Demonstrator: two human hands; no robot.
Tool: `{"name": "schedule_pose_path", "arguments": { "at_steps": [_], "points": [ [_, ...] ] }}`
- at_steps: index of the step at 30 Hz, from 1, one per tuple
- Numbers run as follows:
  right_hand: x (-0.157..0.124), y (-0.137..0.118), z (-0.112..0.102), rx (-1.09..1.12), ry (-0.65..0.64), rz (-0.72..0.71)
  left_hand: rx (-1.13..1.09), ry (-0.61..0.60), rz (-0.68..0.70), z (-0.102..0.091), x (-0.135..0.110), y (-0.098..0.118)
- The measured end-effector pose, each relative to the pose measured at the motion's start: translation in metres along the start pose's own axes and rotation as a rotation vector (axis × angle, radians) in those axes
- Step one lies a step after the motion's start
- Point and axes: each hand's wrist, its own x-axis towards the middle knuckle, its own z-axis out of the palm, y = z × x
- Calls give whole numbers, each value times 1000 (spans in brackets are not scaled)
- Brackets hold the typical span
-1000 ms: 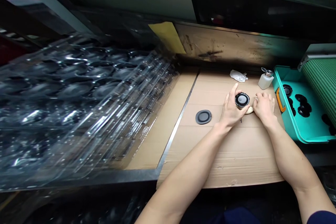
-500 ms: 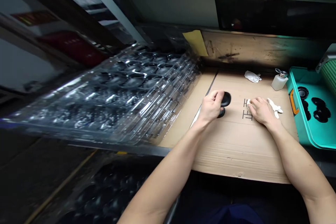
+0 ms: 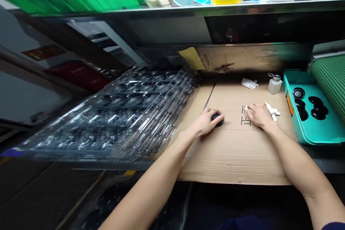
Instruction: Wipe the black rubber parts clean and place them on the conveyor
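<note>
My left hand (image 3: 205,122) rests on the cardboard sheet (image 3: 237,151), fingers curled around a small round black speaker part (image 3: 217,118) that sits on the sheet. My right hand (image 3: 256,114) lies to the right of it, fingers bent down over a white cloth (image 3: 272,110) whose end sticks out past the fingers. The two hands are about a hand's width apart.
A stack of clear plastic blister trays (image 3: 121,115) slopes along the left. A teal bin (image 3: 315,129) with several black round parts (image 3: 318,113) stands at the right, beside a green ribbed belt (image 3: 331,79). A white pump bottle (image 3: 274,83) and a crumpled wipe (image 3: 249,83) sit at the back.
My left hand carried the black part leftward from beside my right hand and lowered it onto the cardboard. My right hand stayed on the white cloth. The view tilted upward.
</note>
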Motion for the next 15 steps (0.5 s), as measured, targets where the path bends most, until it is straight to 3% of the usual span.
{"name": "schedule_pose_path", "arguments": {
  "at_steps": [5,11,13,15],
  "points": [
    [-1,-4,3,17,-18,-6,231,-144,71,-6,-12,-1],
    [1,-6,6,76,-50,7,342,-150,104,-11,-16,-13],
    [1,-7,8,92,-45,8,381,-100,141,-12,-11,1],
    [1,-8,9,107,-27,4,374,-15,250,-15,1,36]
  ]
}}
